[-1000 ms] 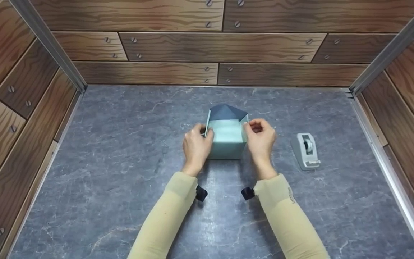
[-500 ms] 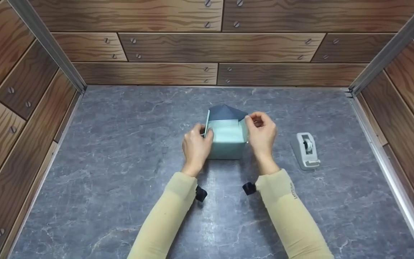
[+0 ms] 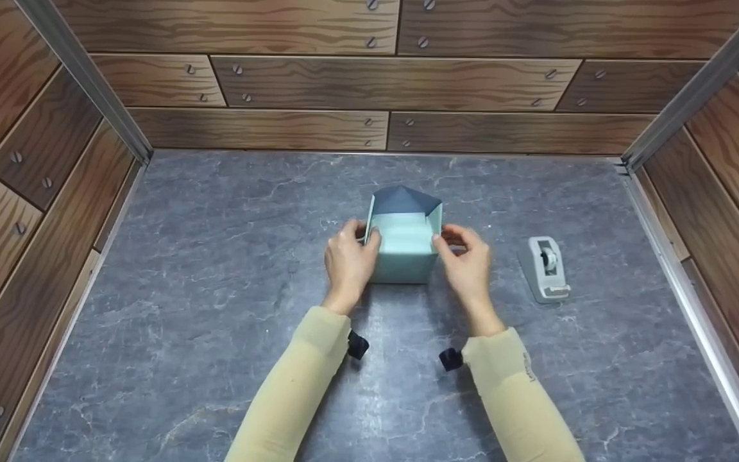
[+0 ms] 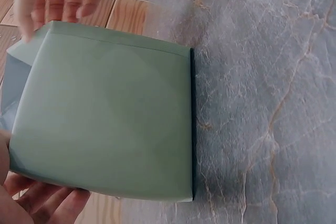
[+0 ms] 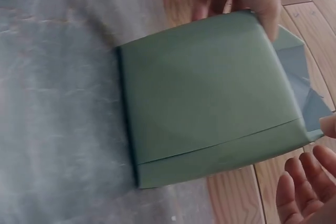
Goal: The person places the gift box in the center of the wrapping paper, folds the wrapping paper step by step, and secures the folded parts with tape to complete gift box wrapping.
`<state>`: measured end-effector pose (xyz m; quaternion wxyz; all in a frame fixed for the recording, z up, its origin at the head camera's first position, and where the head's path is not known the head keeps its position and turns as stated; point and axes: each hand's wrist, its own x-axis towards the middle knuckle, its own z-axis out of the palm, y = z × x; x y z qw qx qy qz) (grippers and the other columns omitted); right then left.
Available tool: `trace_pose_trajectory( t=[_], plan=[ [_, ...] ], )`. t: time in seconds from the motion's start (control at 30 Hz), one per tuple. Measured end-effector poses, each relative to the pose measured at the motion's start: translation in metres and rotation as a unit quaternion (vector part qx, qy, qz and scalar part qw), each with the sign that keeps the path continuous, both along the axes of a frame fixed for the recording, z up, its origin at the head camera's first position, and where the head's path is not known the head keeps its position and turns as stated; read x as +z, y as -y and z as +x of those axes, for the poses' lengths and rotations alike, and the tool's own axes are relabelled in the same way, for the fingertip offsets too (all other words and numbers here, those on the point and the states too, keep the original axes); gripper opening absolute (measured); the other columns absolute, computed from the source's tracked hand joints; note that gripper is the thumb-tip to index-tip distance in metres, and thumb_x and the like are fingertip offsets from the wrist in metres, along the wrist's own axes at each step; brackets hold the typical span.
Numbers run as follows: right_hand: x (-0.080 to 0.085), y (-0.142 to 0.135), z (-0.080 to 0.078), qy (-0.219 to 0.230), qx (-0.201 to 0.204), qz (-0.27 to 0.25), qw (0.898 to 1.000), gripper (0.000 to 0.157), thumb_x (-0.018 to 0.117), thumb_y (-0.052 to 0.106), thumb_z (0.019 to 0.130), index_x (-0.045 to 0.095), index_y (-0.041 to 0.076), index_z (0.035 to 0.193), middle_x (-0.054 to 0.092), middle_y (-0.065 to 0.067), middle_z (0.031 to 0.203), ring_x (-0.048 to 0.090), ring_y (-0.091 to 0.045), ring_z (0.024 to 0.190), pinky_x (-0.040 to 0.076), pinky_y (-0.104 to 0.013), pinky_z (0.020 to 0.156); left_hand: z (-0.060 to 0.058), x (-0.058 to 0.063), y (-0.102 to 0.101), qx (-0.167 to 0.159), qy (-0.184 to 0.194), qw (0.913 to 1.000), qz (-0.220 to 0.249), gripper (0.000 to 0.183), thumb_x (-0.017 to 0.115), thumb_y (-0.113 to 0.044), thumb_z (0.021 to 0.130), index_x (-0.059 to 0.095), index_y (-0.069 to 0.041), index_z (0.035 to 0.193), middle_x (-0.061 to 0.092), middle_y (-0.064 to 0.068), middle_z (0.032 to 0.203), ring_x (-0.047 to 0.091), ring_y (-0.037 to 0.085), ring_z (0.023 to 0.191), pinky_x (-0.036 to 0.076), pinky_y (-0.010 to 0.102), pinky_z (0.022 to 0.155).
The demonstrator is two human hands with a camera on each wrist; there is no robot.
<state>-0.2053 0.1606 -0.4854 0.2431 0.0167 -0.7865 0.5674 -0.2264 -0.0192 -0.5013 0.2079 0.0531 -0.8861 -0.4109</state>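
A box wrapped in pale green paper stands on the grey marbled tabletop. Its upper end has paper flaps standing at both sides, and a dark blue-grey pointed flap rises at the far side. My left hand grips the box's left side, thumb on the near top edge and fingers behind the left flap. At the right top edge, my right hand touches the paper with its thumb; its other fingers are loosely bent and apart from the thumb. The right wrist view shows those fingers beside the box.
A light grey tape dispenser with a roll in it stands to the right of my right hand. Wood-patterned walls with metal corner rails enclose the tabletop at the back and sides.
My right hand rose to the right flap's upper corner and pinched it, then came down to the near right edge. The right flap stands upright again. My left hand stayed in place.
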Motion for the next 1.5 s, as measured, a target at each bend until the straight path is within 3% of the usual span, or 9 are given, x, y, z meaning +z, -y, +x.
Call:
trace_pose_trajectory(
  t=[0.1,0.17,0.37,0.53,0.77,1.03,1.27,1.5],
  plan=[
    [-0.017,-0.003,-0.003,-0.020,0.002,0.025,0.999,0.019,0.069,0.012,0.081,0.071,0.001,0.096,0.065,-0.006,0.093,0.061,-0.015,0.082,0.050,-0.030,0.065,0.000,0.001,0.000,-0.002,0.003,1.0000,0.001,0.018,0.061,-0.031,0.081,0.068,-0.018,0.090,0.068,-0.004,0.085,0.063,0.009,0.073,0.049,0.029,0.065],
    [-0.020,-0.001,-0.001,-0.036,0.008,0.047,0.998,0.019,0.068,0.012,0.082,0.071,0.002,0.097,0.065,-0.005,0.098,0.061,-0.014,0.084,0.051,-0.034,0.067,0.001,0.001,0.000,-0.003,0.005,1.0000,0.003,0.018,0.061,-0.031,0.082,0.068,-0.018,0.091,0.068,-0.004,0.086,0.063,0.008,0.073,0.049,0.028,0.064],
    [-0.025,0.001,0.002,-0.071,0.004,0.130,0.989,0.018,0.065,0.014,0.084,0.071,0.005,0.098,0.065,-0.001,0.106,0.061,-0.010,0.088,0.049,-0.025,0.070,0.001,0.001,-0.001,-0.005,0.010,0.9999,0.005,0.020,0.060,-0.031,0.082,0.068,-0.017,0.094,0.068,-0.005,0.089,0.063,0.005,0.073,0.050,0.026,0.065],
    [-0.028,0.000,0.002,-0.092,0.009,0.150,0.984,0.017,0.065,0.014,0.085,0.072,0.005,0.097,0.065,-0.003,0.107,0.061,-0.012,0.092,0.049,-0.027,0.073,0.002,0.001,0.000,-0.004,0.007,1.0000,0.005,0.020,0.060,-0.032,0.083,0.068,-0.017,0.093,0.068,-0.004,0.088,0.063,0.005,0.074,0.049,0.026,0.066],
    [-0.029,-0.001,0.002,-0.084,0.024,0.171,0.981,0.019,0.063,0.017,0.087,0.070,0.006,0.101,0.062,-0.004,0.112,0.057,-0.015,0.103,0.045,-0.030,0.087,0.001,-0.001,0.000,-0.005,0.002,0.9999,0.011,0.018,0.060,-0.031,0.083,0.068,-0.018,0.092,0.068,-0.004,0.088,0.063,0.005,0.074,0.050,0.024,0.066],
    [-0.032,-0.003,0.001,-0.098,0.039,0.188,0.977,0.021,0.063,0.018,0.087,0.069,0.006,0.103,0.061,-0.003,0.115,0.054,-0.015,0.109,0.041,-0.029,0.092,0.002,0.000,0.000,-0.008,0.005,0.9999,0.012,0.020,0.059,-0.033,0.084,0.068,-0.018,0.093,0.068,-0.004,0.088,0.063,0.005,0.074,0.050,0.024,0.065],
    [-0.033,-0.007,-0.003,-0.128,0.085,0.254,0.955,0.028,0.063,0.022,0.086,0.065,0.004,0.108,0.058,-0.006,0.119,0.047,-0.022,0.117,0.032,-0.033,0.100,0.002,0.002,0.001,-0.017,0.007,0.9998,0.013,0.018,0.061,-0.031,0.083,0.067,-0.018,0.093,0.068,-0.005,0.087,0.063,0.006,0.075,0.049,0.026,0.066],
    [-0.029,-0.009,-0.005,-0.116,0.117,0.328,0.930,0.043,0.060,0.036,0.087,0.060,0.008,0.120,0.052,-0.004,0.127,0.042,-0.019,0.121,0.030,-0.041,0.100,0.001,0.002,0.002,-0.015,0.001,0.9999,0.000,0.018,0.061,-0.031,0.083,0.068,-0.016,0.092,0.068,-0.003,0.085,0.063,0.008,0.073,0.050,0.027,0.065]
  ],
)
